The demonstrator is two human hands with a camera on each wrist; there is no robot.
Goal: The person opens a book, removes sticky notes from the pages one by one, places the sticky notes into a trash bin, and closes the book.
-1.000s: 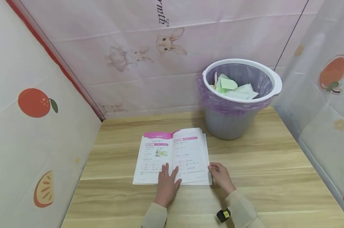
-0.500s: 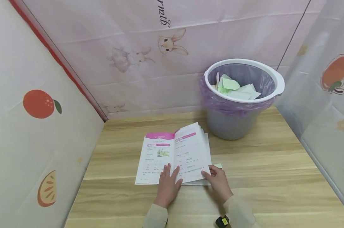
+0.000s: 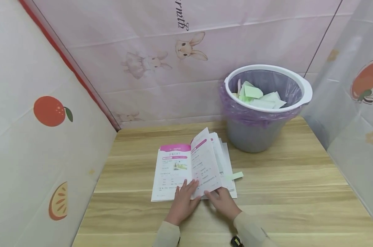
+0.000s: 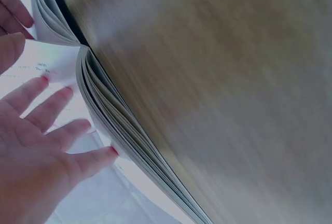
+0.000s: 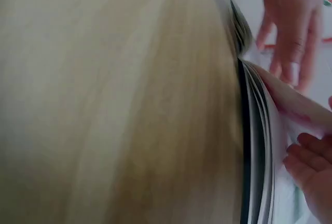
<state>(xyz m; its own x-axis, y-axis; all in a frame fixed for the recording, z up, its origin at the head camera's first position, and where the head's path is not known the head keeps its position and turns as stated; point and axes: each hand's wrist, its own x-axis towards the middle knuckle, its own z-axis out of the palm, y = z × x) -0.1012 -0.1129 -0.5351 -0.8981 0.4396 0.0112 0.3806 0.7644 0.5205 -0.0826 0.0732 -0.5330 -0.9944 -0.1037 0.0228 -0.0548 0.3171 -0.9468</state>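
An open workbook [image 3: 174,185] with pink headings lies on the table, its right-hand page [image 3: 203,164] lifted and slanting toward the left page. My left hand [image 3: 182,202] rests near the lower fold with its fingers spread; the left wrist view shows these fingers [image 4: 67,130] extended on the paper. At the lower outer corner, my right hand [image 3: 223,202] holds the lifted page, thumb on the near face and fingers behind. In the right wrist view the right fingers [image 5: 306,162] are beneath that page. A pale green paper strip [image 3: 237,175] sticks out past the book's right edge.
A grey bin [image 3: 251,135] with a white rim and purple liner stands at the table's back right, holding green and white papers [image 3: 263,99]. Printed cloth walls [image 3: 155,99] enclose the wooden table [image 3: 282,206] at the back and sides.
My right hand has lifted the right page and carried it leftward, uncovering the pages below and the green strip. My left hand stays near the fold.
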